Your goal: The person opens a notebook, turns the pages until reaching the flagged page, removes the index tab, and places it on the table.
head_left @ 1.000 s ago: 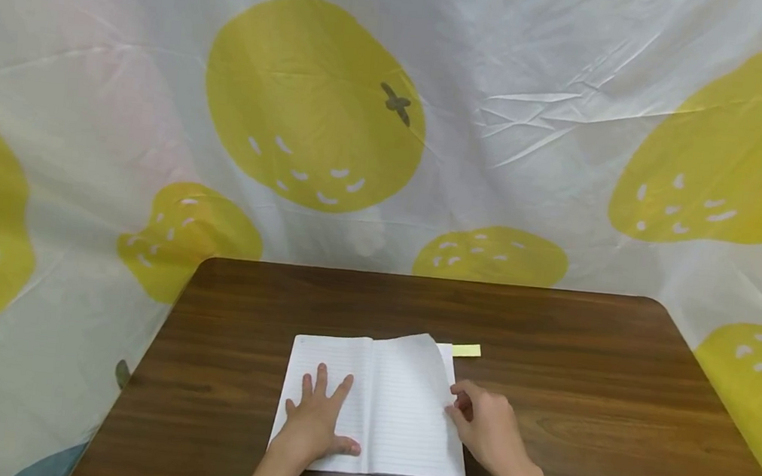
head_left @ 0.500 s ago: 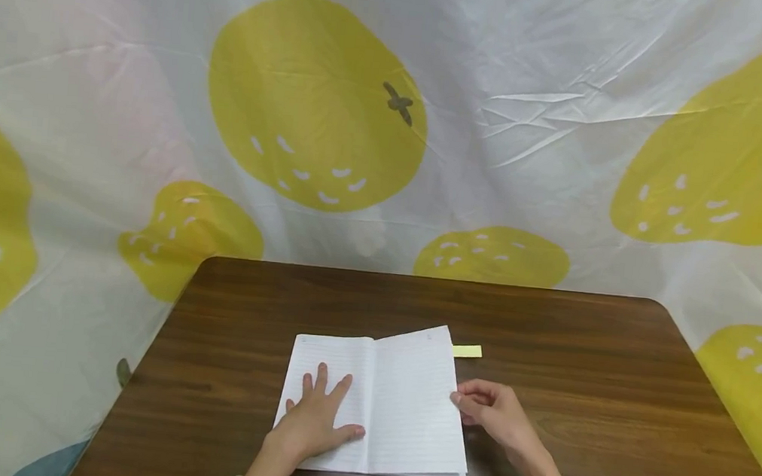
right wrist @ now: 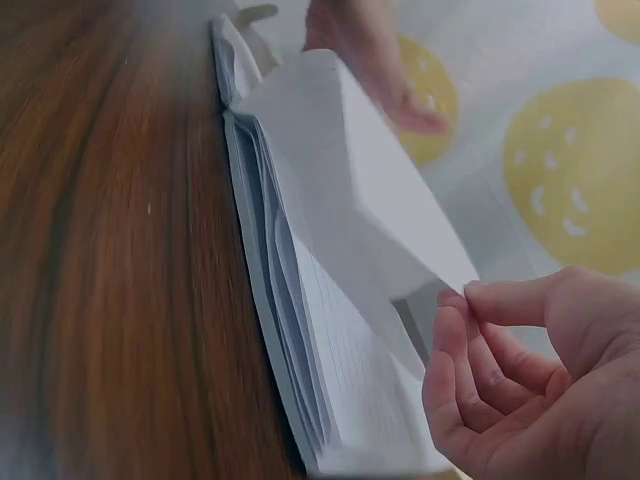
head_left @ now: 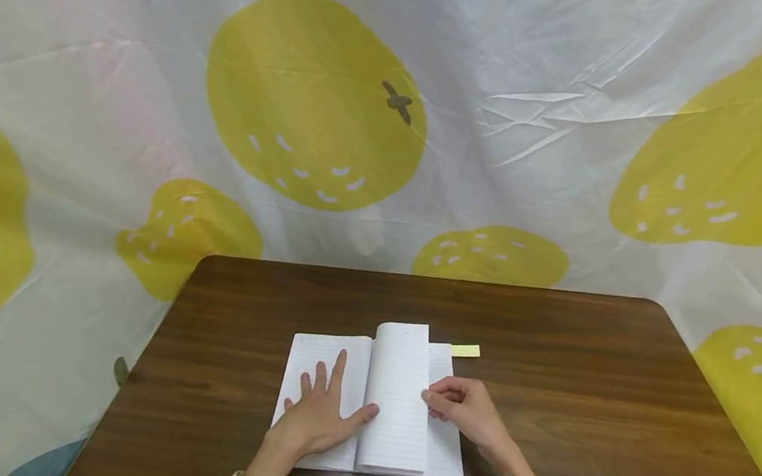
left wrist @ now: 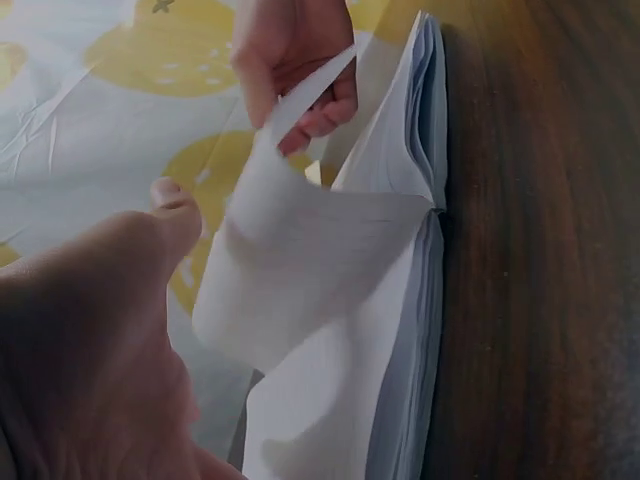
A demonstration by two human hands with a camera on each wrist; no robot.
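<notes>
The notebook (head_left: pixel 373 407) lies open mid-desk (head_left: pixel 581 361), spine pointing away; the right hand (head_left: pixel 464 412) pinches a page (head_left: pixel 400 391) raised over the spine, just beside the left hand (head_left: pixel 317 421), flat on the left leaf

— Head view: from above and behind the hands, facing forward and down over the table (head_left: pixel 580 376) toward the backdrop sheet (head_left: pixel 533 130). Mid range, whole notebook (head_left: pixel 326 354) in shot.

— Left wrist?

— Very close, low at the table surface, looking along the left hand (left wrist: pixel 90 340) across the notebook (left wrist: pixel 400 330) toward the right hand (left wrist: pixel 295 65).

— Right wrist?

— Mirror of that: close, low, looking past the right hand (right wrist: pixel 530 390) toward the left hand (right wrist: pixel 365 55).

— Shared?

— The lifted page (head_left: pixel 398 391) pinched at its edge, seen in all three (left wrist: pixel 300 260) (right wrist: pixel 350 190); each wrist view also catches the opposite hand.
</notes>
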